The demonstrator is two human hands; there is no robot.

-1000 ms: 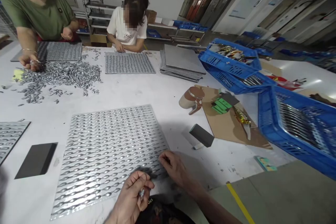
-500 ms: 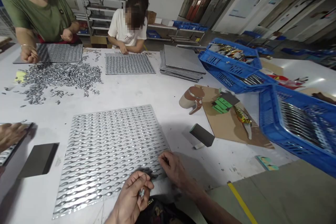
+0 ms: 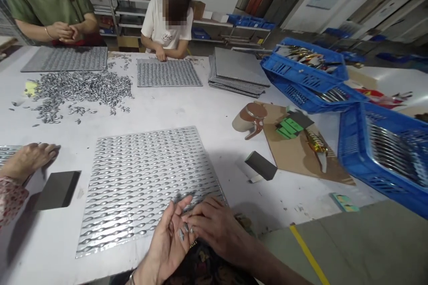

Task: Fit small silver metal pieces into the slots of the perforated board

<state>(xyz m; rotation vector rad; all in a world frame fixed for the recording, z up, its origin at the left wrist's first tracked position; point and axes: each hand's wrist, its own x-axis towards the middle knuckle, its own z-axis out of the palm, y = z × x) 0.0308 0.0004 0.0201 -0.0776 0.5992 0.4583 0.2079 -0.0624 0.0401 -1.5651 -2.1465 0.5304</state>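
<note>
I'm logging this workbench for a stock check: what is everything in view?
large silver pocketed metal tray: 1, silver, table's near side
other silver pocketed trays: 3, silver, two far side, one left edge
heap of loose silver oval pieces: 1, silver, far left
stack of grey sheets: 1, grey, far middle
blue plastic crates: 3, blue, right
brown tape dispenser: 1, brown, beside cardboard sheet
dark grey blocks: 2, either side of large tray
green blocks: several, green, on cardboard
white table: 1, white
co-workers: 3, two opposite, one at left
left hand: palm up, small silver oval pieces in it
right hand: fingertips at left palm
</note>
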